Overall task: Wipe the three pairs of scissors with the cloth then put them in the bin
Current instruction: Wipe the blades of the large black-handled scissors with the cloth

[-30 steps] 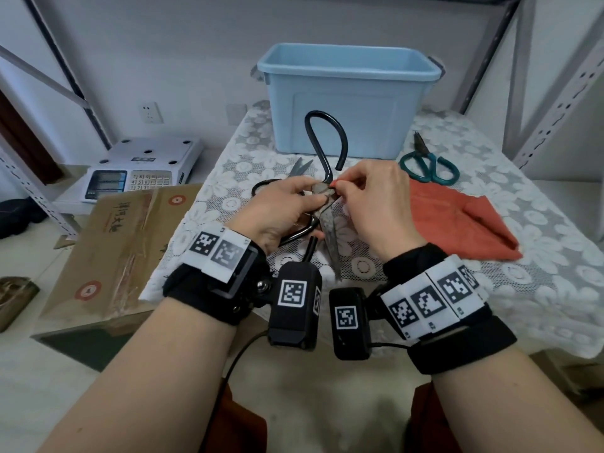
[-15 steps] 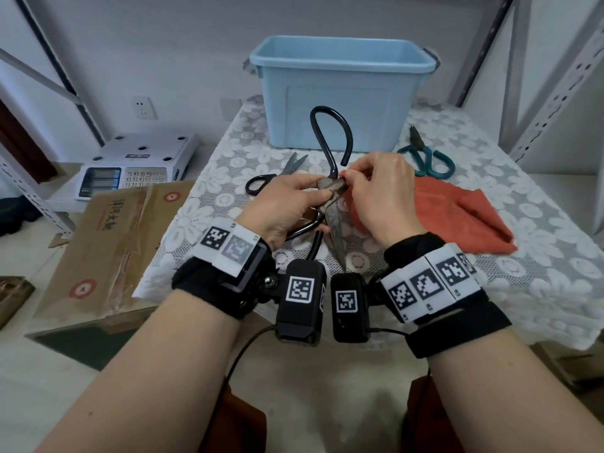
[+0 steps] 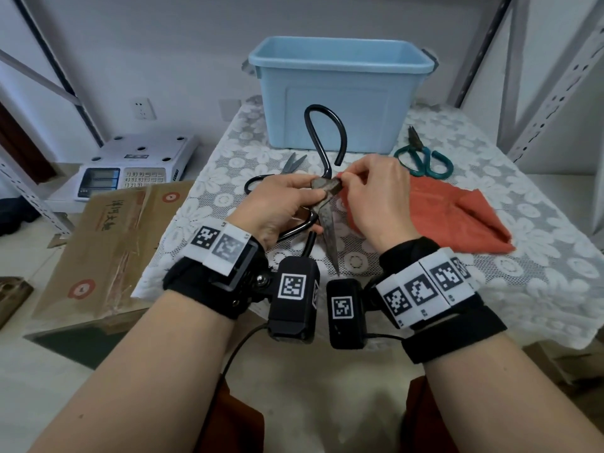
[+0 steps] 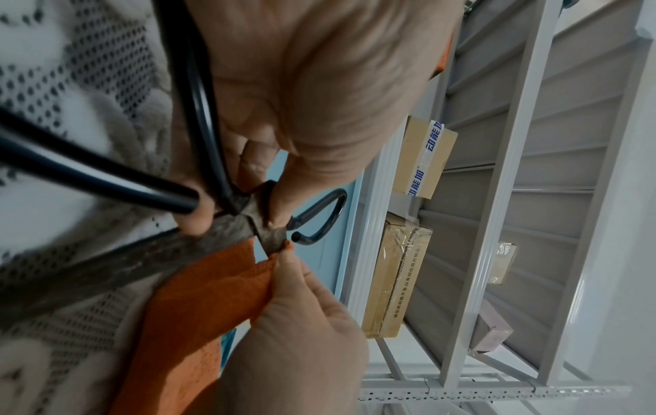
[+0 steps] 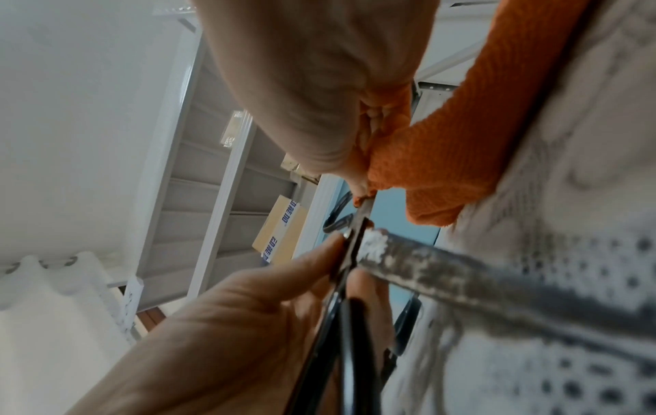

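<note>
The cloth-pinching right hand (image 3: pixel 376 194) has slid up to the pivot of the big black scissors (image 3: pixel 325 220), which the left hand (image 3: pixel 281 207) grips there, blade tip pointing back toward the person, bin (image 3: pixel 340 93) beyond.

Soft, even daylight fills the head view, with only faint shadows and no harsh glare. Straight shelf posts (image 3: pixel 510 76) bow toward the wide-angle edges. Both wrist views are soft and noisy: the lace tablecloth (image 4: pixel 71 84) smears close to the lens, and the skin there is blurred.
</note>
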